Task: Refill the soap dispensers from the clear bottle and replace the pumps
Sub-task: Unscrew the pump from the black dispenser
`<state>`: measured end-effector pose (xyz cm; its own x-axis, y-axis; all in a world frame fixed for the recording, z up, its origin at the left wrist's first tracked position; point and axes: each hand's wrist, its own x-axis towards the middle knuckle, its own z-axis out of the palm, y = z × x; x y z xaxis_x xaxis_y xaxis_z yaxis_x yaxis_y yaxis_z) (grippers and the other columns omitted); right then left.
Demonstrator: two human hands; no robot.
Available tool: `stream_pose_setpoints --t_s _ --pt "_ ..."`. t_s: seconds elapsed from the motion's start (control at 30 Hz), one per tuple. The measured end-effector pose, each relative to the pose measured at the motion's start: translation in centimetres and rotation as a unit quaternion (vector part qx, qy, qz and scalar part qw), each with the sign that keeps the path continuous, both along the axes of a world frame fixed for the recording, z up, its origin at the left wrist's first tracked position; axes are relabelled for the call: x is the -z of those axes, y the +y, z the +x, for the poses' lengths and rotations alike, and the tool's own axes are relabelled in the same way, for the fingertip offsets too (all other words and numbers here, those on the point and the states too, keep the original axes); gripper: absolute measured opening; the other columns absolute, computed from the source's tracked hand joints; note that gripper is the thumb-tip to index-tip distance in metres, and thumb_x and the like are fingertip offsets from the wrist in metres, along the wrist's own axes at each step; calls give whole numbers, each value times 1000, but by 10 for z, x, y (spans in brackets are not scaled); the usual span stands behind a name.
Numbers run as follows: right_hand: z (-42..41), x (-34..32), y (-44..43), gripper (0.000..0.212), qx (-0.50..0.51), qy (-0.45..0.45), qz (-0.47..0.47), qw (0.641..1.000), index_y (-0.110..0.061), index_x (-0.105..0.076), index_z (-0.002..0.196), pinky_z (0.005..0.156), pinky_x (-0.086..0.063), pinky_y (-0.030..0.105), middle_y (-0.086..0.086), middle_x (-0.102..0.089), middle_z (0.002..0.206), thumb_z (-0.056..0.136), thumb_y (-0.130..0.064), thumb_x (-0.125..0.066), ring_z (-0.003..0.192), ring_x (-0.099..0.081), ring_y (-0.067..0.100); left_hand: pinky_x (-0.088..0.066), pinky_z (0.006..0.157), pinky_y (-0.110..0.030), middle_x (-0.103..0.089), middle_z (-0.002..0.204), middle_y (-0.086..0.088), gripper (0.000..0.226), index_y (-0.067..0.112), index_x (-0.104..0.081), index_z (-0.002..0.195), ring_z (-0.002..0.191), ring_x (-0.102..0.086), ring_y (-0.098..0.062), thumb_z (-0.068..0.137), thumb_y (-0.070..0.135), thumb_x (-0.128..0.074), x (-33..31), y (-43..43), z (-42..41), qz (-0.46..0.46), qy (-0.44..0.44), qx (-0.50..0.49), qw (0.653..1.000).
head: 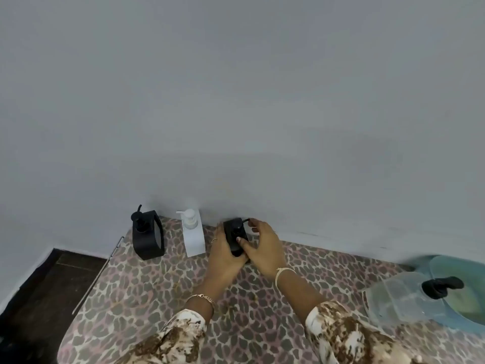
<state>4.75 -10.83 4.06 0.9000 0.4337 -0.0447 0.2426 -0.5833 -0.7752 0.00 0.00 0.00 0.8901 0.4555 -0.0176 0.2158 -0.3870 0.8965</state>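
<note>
Three square soap dispensers stand in a row against the wall on a leopard-print table. The left black dispenser (147, 233) and the white dispenser (193, 233) each carry a pump and stand untouched. My left hand (223, 254) wraps the side of the right black dispenser (235, 236). My right hand (262, 245) is on the black pump at its top, fingers around the spout. The clear bottle (404, 298) with a black cap lies at the right, apart from both hands.
A light blue basin (462, 269) sits at the right edge behind the clear bottle. A thin metal rod (98, 274) runs along the table's left edge, beyond which is dark floor (52, 282). The grey wall rises right behind the dispensers.
</note>
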Motion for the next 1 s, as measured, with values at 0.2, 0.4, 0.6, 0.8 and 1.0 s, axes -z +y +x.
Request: stream_pose_setpoints --t_s 0.2,0.4,0.6,0.8,1.0 --pt "7 6 18 41 23 5 -21 999 -19 -61 116 90 -45 24 -2 -58 115 80 -32 -75 105 -57 15 -41 73 -11 -61 104 12 67 22 -46 127 96 -60 -8 70 16 -81 4 -11 5 -38 50 -33 997" --pt "12 15 27 28 47 -44 -64 996 -17 -64 99 81 -46 25 -2 -57 105 81 -36 -73 97 -55 17 -40 63 -9 -57 89 17 51 20 -49 113 84 -59 -7 73 13 -79 7 -18 7 -44 65 -65 995" --pt "13 15 27 28 22 -80 -71 994 -10 -66 98 84 -49 32 -2 -53 100 82 -32 -72 94 -52 18 -41 63 -15 -61 90 9 47 25 -45 106 84 -60 -12 74 16 -78 2 -21 3 -57 81 -70 993" --pt "7 8 11 26 4 -97 -75 992 -7 -64 98 82 -45 28 1 -49 99 85 -29 -70 92 -48 18 -40 59 -17 -57 83 16 44 26 -48 108 76 -57 -6 75 19 -76 -10 -32 -8 -76 96 -51 991" --pt "6 -11 -26 19 -93 -74 -86 989 -6 -63 96 73 -34 25 0 -42 90 84 -19 -71 84 -43 17 -56 82 -33 -66 102 8 68 25 -54 121 92 -64 -10 61 14 -83 -14 -38 -21 -131 117 13 984"
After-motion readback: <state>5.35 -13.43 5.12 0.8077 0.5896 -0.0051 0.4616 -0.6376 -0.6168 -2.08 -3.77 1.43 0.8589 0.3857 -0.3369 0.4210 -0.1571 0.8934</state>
